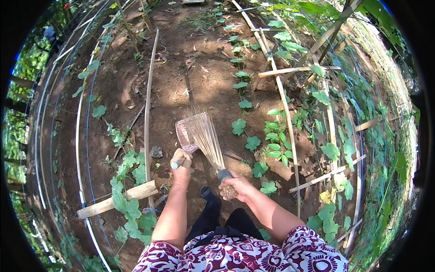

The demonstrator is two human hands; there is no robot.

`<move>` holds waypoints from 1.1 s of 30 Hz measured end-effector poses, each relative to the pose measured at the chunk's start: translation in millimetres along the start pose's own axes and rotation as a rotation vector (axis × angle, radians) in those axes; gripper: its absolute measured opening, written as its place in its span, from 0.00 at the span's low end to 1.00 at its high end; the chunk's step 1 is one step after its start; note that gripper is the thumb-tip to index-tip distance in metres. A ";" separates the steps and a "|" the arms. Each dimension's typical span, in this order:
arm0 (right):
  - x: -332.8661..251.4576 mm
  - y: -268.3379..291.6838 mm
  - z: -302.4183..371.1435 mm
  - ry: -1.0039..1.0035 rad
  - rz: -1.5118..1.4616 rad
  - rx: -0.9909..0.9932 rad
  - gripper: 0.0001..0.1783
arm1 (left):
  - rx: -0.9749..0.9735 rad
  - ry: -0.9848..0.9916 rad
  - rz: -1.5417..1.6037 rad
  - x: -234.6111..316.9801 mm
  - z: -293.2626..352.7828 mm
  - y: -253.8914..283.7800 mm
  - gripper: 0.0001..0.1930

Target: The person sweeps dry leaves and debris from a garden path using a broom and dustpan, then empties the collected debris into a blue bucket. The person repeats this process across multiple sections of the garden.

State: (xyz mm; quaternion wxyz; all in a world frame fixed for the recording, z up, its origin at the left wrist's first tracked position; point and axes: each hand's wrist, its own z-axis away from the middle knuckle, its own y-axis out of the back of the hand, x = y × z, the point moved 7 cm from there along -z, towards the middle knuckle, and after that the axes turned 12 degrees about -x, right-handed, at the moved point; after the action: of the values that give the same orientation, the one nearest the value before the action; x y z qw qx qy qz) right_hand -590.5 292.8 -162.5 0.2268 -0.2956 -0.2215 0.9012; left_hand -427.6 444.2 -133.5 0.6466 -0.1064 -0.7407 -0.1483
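Note:
My left hand (181, 168) is closed around the handle of a dustpan (183, 135), whose worn pinkish pan points away from me. In my right hand (239, 185) is the bound butt of a stick broom (210, 143), made of thin tan ribs tied with a dark wrap. The broom's bristles fan out forward and to the left, overlapping the right part of the pan. Whether the bristle tips touch the pan or the soil beyond it, I cannot tell. What lies inside the pan is mostly hidden.
Brown soil (181, 81) with scattered dry leaves stretches ahead. A bamboo pole (150, 81) runs along the left, and a pole trellis (283, 99) with vines stands at the right. A cut log (118, 199) lies at lower left, near a grey stone (156, 152). Leafy seedlings (276, 138) grow at right.

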 end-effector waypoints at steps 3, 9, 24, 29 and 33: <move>-38.4 -11.3 -15.9 0.062 0.030 0.008 0.30 | 0.004 -0.011 -0.079 0.8 -29.7 17.1 0.02; -116.7 -17.7 -45.1 0.196 0.113 0.026 0.32 | 0.059 0.084 -0.136 -14.1 -73.3 50.4 0.03; -367.9 47.4 -167.0 0.080 0.353 0.004 0.35 | 0.126 0.183 -0.321 -95.1 -296.0 72.9 0.06; -482.4 93.6 -241.0 0.141 0.573 0.046 0.34 | 0.092 0.246 -0.287 -119.5 -370.2 86.5 0.06; -501.8 132.0 -324.2 0.104 0.697 0.270 0.31 | 0.118 0.319 -0.379 -136.4 -402.6 93.3 0.06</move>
State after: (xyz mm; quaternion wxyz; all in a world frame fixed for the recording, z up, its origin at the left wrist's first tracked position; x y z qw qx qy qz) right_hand -59.4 2.4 -251.7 -0.0453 -0.3662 0.0250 0.9291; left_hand -2.8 392.2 -212.6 0.7209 0.0972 -0.6435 -0.2382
